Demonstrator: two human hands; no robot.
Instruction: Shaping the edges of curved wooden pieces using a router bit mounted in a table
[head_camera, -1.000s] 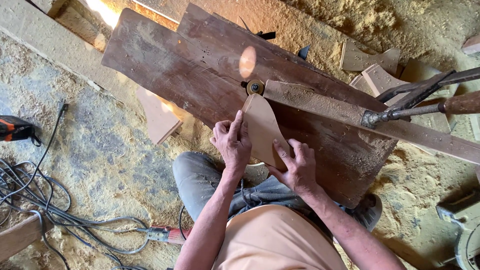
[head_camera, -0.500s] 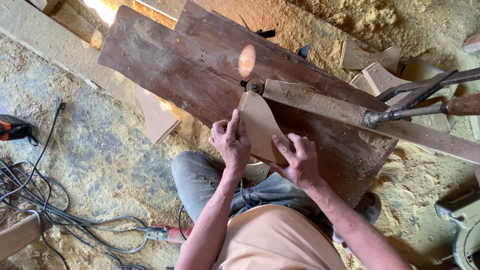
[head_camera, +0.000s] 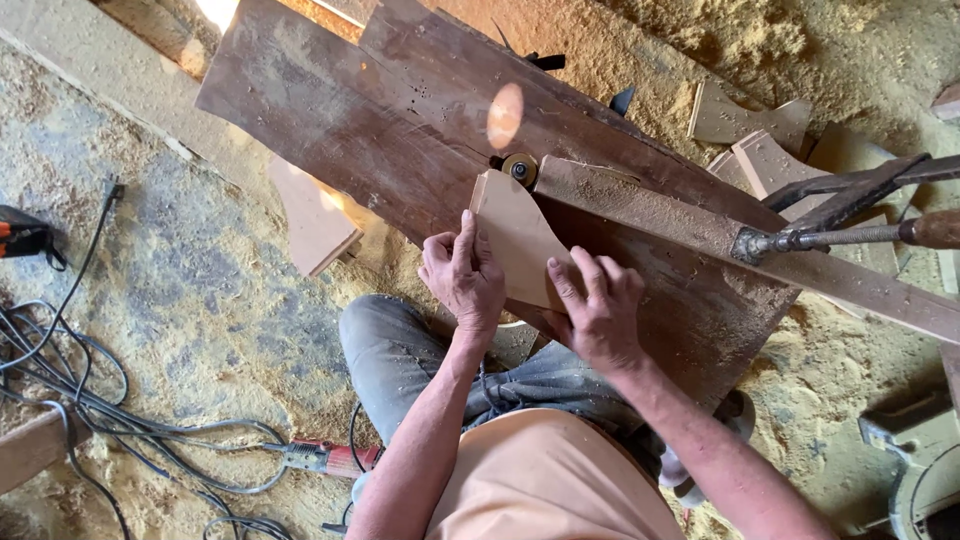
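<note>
Two bare hands press a curved, pale wooden piece (head_camera: 520, 240) flat on the dark worktable (head_camera: 330, 130), its upper corner touching the small round cutter head (head_camera: 519, 168) that rises beside the sawdust-covered fence board (head_camera: 640, 205); the left hand (head_camera: 462, 280) lies with fingers spread along the piece's left edge, and the right hand (head_camera: 600, 308) rests its fingertips on the lower right edge. A likely hazard: should the cutter snatch the wood, the piece could kick and drag the near fingers toward it. Compared with a second ago, the piece has been turned slightly, both hands keeping their places.
</note>
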